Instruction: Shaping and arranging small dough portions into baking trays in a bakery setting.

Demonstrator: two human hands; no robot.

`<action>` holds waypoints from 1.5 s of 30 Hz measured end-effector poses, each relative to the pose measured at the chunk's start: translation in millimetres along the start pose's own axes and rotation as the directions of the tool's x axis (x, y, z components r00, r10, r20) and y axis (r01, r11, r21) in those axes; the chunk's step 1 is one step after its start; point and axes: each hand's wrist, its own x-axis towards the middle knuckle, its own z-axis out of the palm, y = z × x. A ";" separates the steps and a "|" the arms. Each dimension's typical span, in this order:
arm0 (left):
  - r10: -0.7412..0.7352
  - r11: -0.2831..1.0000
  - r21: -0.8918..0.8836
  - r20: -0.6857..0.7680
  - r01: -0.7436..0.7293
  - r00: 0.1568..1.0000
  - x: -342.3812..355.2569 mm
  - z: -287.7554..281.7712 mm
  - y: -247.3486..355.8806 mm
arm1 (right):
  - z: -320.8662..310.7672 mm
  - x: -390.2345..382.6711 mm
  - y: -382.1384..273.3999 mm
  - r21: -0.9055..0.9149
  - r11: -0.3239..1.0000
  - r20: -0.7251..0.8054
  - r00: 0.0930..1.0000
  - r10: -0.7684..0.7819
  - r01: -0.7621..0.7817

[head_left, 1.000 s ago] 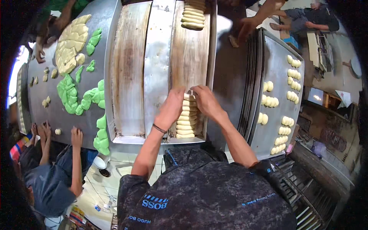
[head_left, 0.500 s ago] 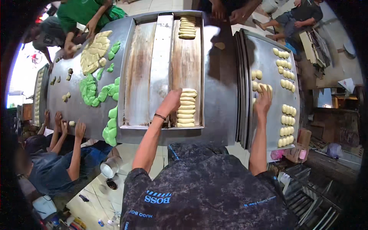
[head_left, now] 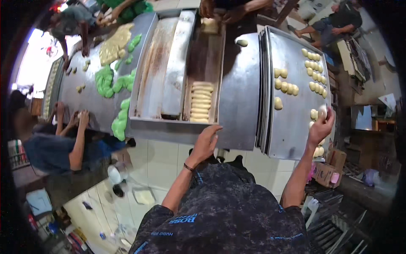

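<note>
My right hand point(head_left: 320, 129) is over the right side of the flat metal tray point(head_left: 292, 127), its fingers closed on a pale dough piece point(head_left: 322, 111). Under and beside it are short rows of dough balls, partly hidden by the hand. Another dough group point(head_left: 286, 87) lies on the tray's left side. Empty and with fingers stretched out, my left hand point(head_left: 206, 142) is at the table's front edge, just below the walled baking tray point(head_left: 169, 122). A stack of dough rolls point(head_left: 201, 103) lies side by side in that tray's right channel.
Left of the walled tray lie green dough point(head_left: 104, 81) and a yellow dough sheet point(head_left: 114, 44). Co-workers' hands work at the table's left side; another person's hands point(head_left: 222, 12) reach over the tray's far end. A dark-tipped piece point(head_left: 242, 43) lies on the metal table point(head_left: 239, 106).
My left hand has left the dough rolls and come back toward me, opening. My right hand has moved right and nearer, now with a dough piece. The view has shifted.
</note>
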 end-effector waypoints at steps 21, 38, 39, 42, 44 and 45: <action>-0.180 0.977 0.082 -0.195 0.199 0.964 -34.0 -122.0 -22.8 | 287.0 -183.4 -44.3 -0.299 0.765 0.547 0.760 -0.352 0.570; -0.055 0.995 -0.073 0.167 0.068 0.984 223.8 -114.3 -68.4 | 264.2 -141.4 -205.7 0.242 0.944 0.900 0.417 -0.131 -0.226; -0.054 0.997 0.058 0.171 0.045 0.984 227.1 -121.0 -75.5 | 282.1 -145.3 -207.3 0.287 0.951 0.886 0.409 -0.219 -0.112; -0.080 0.899 0.439 0.171 -0.003 0.982 229.5 -129.2 -92.8 | 318.1 -156.6 -200.1 0.396 0.883 0.835 0.302 -0.460 0.252; -0.009 0.871 0.488 0.126 -0.054 0.992 225.1 -122.1 -99.4 | 329.1 -160.3 -192.3 0.435 0.863 0.804 0.322 -0.500 0.256; 0.034 0.831 0.551 0.090 -0.078 0.995 223.7 -116.1 -102.5 | 332.3 -160.7 -189.8 0.437 0.859 0.791 0.341 -0.508 0.266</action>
